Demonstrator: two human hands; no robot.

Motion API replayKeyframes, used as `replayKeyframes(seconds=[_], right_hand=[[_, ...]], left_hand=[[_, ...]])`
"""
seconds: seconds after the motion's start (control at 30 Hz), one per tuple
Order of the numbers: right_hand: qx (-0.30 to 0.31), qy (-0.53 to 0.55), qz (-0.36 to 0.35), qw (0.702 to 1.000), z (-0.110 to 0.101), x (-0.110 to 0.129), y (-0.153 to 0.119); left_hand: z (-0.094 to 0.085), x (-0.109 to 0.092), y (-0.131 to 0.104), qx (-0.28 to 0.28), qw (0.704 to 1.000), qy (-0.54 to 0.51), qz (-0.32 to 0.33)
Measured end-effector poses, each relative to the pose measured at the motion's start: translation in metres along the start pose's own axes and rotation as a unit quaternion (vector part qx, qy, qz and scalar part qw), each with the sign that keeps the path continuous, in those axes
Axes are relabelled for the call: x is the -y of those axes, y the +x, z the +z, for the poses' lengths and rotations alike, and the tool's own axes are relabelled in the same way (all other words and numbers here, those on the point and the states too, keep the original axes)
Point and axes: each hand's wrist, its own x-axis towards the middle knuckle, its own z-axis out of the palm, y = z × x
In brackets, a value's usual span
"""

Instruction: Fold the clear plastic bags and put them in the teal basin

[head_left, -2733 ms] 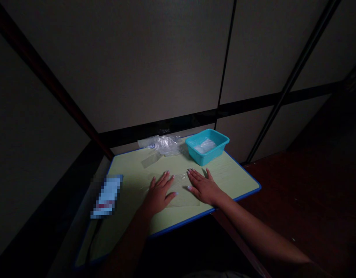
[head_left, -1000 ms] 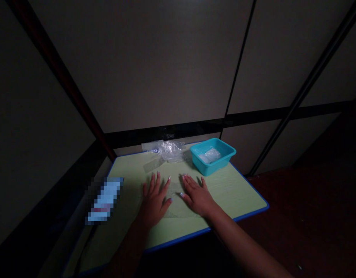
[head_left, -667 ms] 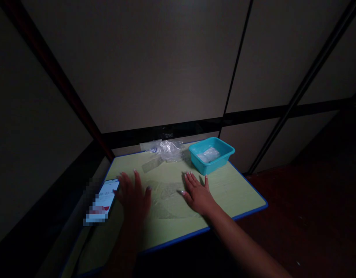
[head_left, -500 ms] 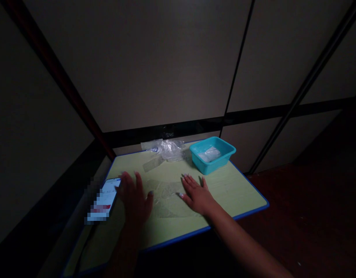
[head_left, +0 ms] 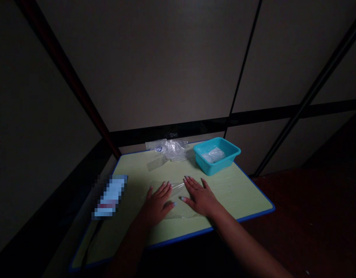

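Note:
A clear plastic bag [head_left: 180,206] lies spread on the pale table, its outline faint against the surface. My left hand [head_left: 157,204] rests on its left part, open, palm down with the fingers stretched forward. On the right part lies my right hand [head_left: 202,197], also flat and open, its thumb pointing toward the left hand. Between the fingertips of both hands the film shows shiny creases. Behind the hands, a crumpled heap of clear plastic bags [head_left: 174,150] sits at the table's far edge.
The table [head_left: 238,197] has a blue rim. At its back right stands a turquoise basket [head_left: 217,166] with a folded plastic packet [head_left: 215,154] inside. A phone with a lit, pixelated screen [head_left: 111,197] lies at the left edge. Panelled doors [head_left: 172,69] rise behind the table.
My left hand has moved right and come down from above the table's left side onto the plastic bag. My right hand stays flat on the bag. The view has shifted slightly.

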Motion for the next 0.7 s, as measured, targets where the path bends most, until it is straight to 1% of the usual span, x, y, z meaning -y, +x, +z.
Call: replayKeyframes(seconds=[0.1,0.13,0.17,0.2,0.23,0.3,0.33,0.37,0.4,0.43,0.47,0.5,0.57,0.63,0.7], right_hand=[[-0.013,-0.003,-0.005,1.000,0.003,-0.001,0.000],[-0.017,-0.003,-0.009,1.000,0.003,-0.002,0.000],[-0.021,-0.002,-0.013,1.000,0.003,-0.002,-0.001],[-0.029,-0.001,-0.014,0.999,0.002,-0.003,-0.002],[-0.042,0.000,-0.012,0.999,0.001,-0.003,-0.002],[-0.079,0.000,0.000,0.997,-0.001,-0.004,-0.004],[-0.101,0.001,0.006,0.995,-0.001,-0.004,-0.005],[-0.120,0.001,0.008,0.993,-0.001,-0.004,-0.005],[-0.131,0.003,0.007,0.991,-0.001,-0.004,-0.005],[-0.133,0.005,0.002,0.991,0.000,-0.004,-0.006],[-0.125,0.008,-0.008,0.992,0.001,-0.004,-0.006],[-0.111,0.009,-0.019,0.994,0.002,-0.003,-0.006],[-0.084,0.010,-0.038,0.996,0.004,-0.002,-0.006],[-0.074,0.008,-0.045,0.996,0.005,-0.002,-0.006],[-0.069,0.008,-0.038,0.997,0.003,-0.001,-0.006]], left_hand=[[0.002,0.003,-0.002,-0.005,1.000,0.000,-0.017],[0.003,0.005,-0.004,-0.024,0.999,0.005,-0.032],[0.002,0.006,-0.007,-0.056,0.997,0.014,-0.056],[0.000,0.008,-0.011,-0.104,0.990,0.025,-0.089],[-0.003,0.010,-0.015,-0.163,0.977,0.036,-0.129],[-0.011,0.014,-0.028,-0.289,0.934,0.050,-0.206],[-0.016,0.017,-0.035,-0.341,0.909,0.050,-0.233],[-0.020,0.019,-0.041,-0.379,0.890,0.047,-0.251],[-0.023,0.021,-0.047,-0.400,0.878,0.043,-0.260],[-0.024,0.023,-0.051,-0.403,0.876,0.039,-0.264],[-0.024,0.025,-0.054,-0.391,0.881,0.038,-0.264],[-0.022,0.028,-0.055,-0.365,0.893,0.039,-0.262],[-0.016,0.034,-0.052,-0.284,0.926,0.038,-0.245],[-0.010,0.039,-0.045,-0.187,0.960,0.027,-0.209],[-0.008,0.040,-0.037,-0.110,0.978,0.015,-0.176]])
